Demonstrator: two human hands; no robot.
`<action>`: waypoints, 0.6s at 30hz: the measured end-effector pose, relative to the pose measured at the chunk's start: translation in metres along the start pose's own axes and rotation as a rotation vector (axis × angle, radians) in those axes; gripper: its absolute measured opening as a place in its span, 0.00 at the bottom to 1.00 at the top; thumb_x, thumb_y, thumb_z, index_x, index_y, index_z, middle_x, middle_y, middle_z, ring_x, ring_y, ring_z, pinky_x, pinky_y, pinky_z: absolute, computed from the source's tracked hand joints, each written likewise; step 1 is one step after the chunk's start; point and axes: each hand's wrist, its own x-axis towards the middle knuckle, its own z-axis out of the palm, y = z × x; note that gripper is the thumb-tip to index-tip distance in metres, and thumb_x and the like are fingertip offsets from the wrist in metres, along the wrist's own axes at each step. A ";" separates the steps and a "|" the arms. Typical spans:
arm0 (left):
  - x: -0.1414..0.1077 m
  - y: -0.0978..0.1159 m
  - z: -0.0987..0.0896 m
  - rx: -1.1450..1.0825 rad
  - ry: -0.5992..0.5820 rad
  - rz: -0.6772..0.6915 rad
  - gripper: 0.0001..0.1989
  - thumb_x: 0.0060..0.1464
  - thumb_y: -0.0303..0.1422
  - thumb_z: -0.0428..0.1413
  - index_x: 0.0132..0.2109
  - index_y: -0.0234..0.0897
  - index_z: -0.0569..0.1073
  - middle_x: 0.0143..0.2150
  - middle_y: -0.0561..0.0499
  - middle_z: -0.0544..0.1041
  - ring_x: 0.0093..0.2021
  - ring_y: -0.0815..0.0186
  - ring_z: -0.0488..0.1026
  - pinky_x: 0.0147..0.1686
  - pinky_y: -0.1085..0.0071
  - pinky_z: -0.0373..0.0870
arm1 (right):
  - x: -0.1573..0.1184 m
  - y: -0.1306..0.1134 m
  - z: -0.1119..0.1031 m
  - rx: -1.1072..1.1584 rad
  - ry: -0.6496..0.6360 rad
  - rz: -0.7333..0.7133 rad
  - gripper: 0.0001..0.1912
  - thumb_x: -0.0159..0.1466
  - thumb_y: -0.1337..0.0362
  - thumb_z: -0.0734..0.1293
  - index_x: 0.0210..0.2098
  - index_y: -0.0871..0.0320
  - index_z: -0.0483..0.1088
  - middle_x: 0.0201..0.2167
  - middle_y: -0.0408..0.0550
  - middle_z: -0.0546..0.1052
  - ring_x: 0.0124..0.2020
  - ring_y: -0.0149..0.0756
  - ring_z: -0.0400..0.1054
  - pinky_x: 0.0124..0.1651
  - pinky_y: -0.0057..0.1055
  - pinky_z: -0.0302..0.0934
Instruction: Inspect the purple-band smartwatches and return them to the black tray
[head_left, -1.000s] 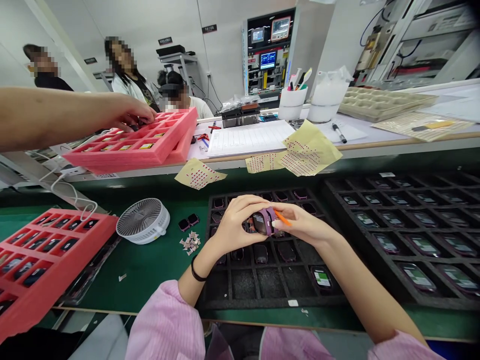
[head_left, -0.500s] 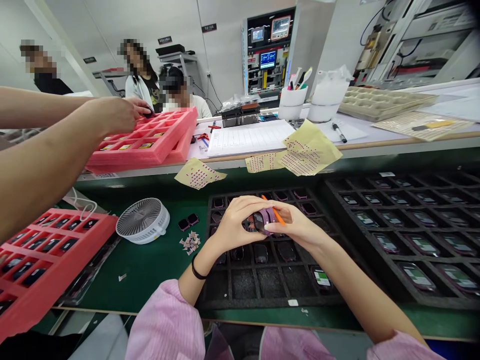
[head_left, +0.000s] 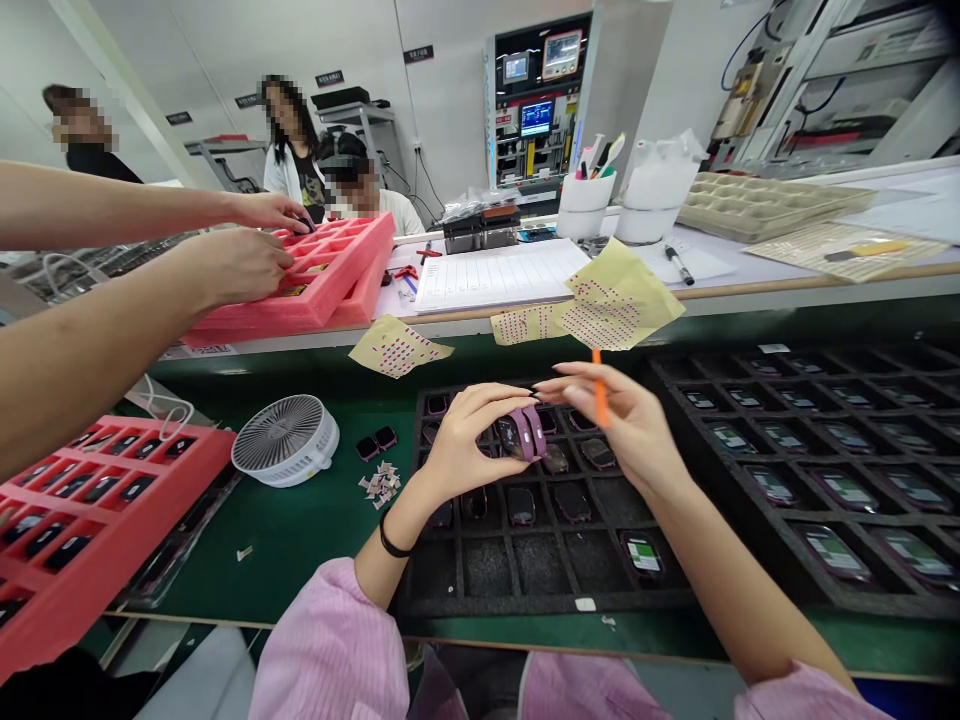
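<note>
My left hand (head_left: 463, 445) is closed round two purple smartwatch cases (head_left: 527, 436) standing face to back, with a dark screen turned to the left. Close by on the right, my right hand (head_left: 634, 428) grips a thin orange stick (head_left: 601, 392) upright. Its fingertips are just apart from the cases. Beneath both hands lies a black foam tray (head_left: 487, 603) with watches in many of its compartments. One watch with a lit green and white screen (head_left: 643, 555) sits at its lower right. Left of the tray, two small dark watch cases (head_left: 376, 443) rest near a pile of small pale pieces (head_left: 382, 484).
A white fan (head_left: 286, 440) stands on the green mat (head_left: 315, 560). Red foam trays (head_left: 217, 455) hold watches at left. Another person's hands (head_left: 244, 262) reach over the upper red tray (head_left: 337, 295). A second black tray (head_left: 757, 560) is at right. Yellow dotted sheets (head_left: 619, 300) overhang the shelf edge.
My right hand has drawn away from the watch cases, up and to the right, with the orange stick. My left hand keeps its hold. The other person's hands have shifted over the red tray.
</note>
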 end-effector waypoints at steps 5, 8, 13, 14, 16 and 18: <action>-0.002 0.000 -0.001 -0.006 -0.020 -0.073 0.26 0.45 0.32 0.65 0.53 0.40 0.72 0.50 0.46 0.78 0.49 0.58 0.74 0.49 0.62 0.68 | -0.012 -0.011 -0.010 0.033 0.099 -0.306 0.20 0.70 0.53 0.58 0.35 0.55 0.78 0.19 0.46 0.79 0.17 0.36 0.71 0.23 0.33 0.67; -0.003 0.001 0.000 -0.009 -0.013 -0.074 0.26 0.44 0.33 0.66 0.52 0.40 0.72 0.49 0.46 0.78 0.49 0.58 0.74 0.49 0.62 0.67 | -0.020 -0.011 -0.009 -0.019 0.082 -0.360 0.21 0.69 0.55 0.59 0.29 0.55 0.78 0.20 0.47 0.79 0.20 0.38 0.73 0.24 0.34 0.67; -0.002 0.004 0.000 -0.006 -0.009 -0.074 0.25 0.44 0.32 0.65 0.52 0.40 0.72 0.49 0.46 0.78 0.48 0.58 0.75 0.49 0.62 0.68 | -0.024 -0.007 -0.007 -0.110 0.048 -0.347 0.21 0.70 0.54 0.58 0.29 0.54 0.77 0.23 0.47 0.80 0.25 0.40 0.75 0.30 0.37 0.68; -0.002 0.005 0.000 -0.006 -0.010 -0.072 0.25 0.44 0.31 0.65 0.52 0.39 0.72 0.49 0.45 0.78 0.48 0.58 0.75 0.49 0.63 0.68 | -0.024 -0.006 -0.007 -0.124 0.052 -0.347 0.21 0.70 0.54 0.58 0.30 0.54 0.77 0.23 0.47 0.80 0.25 0.40 0.75 0.30 0.37 0.68; -0.002 0.005 0.000 -0.006 -0.006 -0.063 0.25 0.43 0.31 0.66 0.51 0.39 0.73 0.49 0.45 0.78 0.48 0.59 0.75 0.48 0.63 0.69 | -0.024 -0.005 -0.008 -0.153 0.062 -0.363 0.21 0.70 0.55 0.57 0.30 0.53 0.77 0.24 0.47 0.80 0.25 0.40 0.75 0.30 0.37 0.68; -0.002 0.005 0.000 -0.004 -0.003 -0.056 0.26 0.43 0.31 0.66 0.51 0.38 0.73 0.49 0.45 0.79 0.48 0.59 0.75 0.48 0.63 0.70 | -0.025 -0.006 -0.009 -0.171 0.072 -0.373 0.22 0.70 0.55 0.57 0.29 0.54 0.77 0.24 0.47 0.80 0.25 0.40 0.74 0.30 0.38 0.69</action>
